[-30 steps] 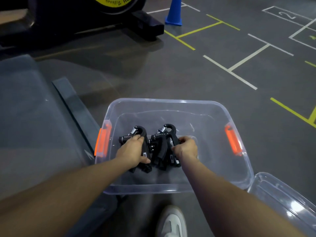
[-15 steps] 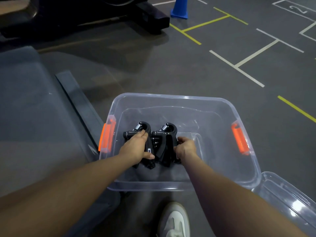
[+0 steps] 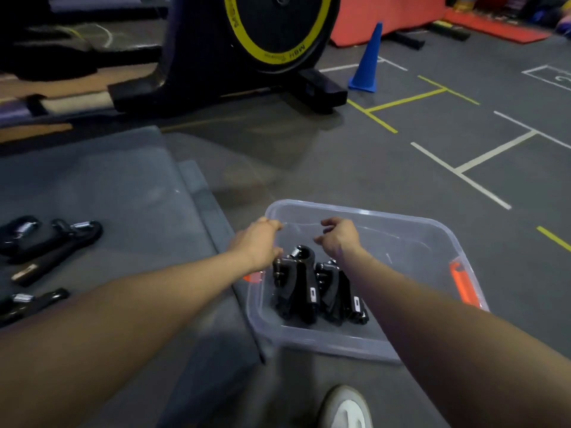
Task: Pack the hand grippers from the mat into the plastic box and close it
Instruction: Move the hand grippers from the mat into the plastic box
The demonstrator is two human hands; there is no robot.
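A clear plastic box (image 3: 411, 230) with orange latches sits on the floor right of the grey mat (image 3: 102, 193). Black hand grippers (image 3: 304, 282) stand bunched in its near left corner. My left hand (image 3: 258, 242) hovers over the box's left rim, fingers loosely curled and holding nothing. Just above the packed grippers, my right hand (image 3: 338, 236) is empty too, its fingers spread. More hand grippers (image 3: 52, 242) lie on the mat at the far left, with another (image 3: 31, 302) below them. The lid is out of view.
An exercise bike with a yellow-ringed wheel (image 3: 268, 29) stands behind the mat. A blue cone (image 3: 366, 61) is on the lined floor beyond. My white shoe (image 3: 343, 410) is on the floor in front of the box.
Both hands let go of the hand grippers inside the box and lifted up, empty. The view swung up and left, bringing the mat's grippers into sight.
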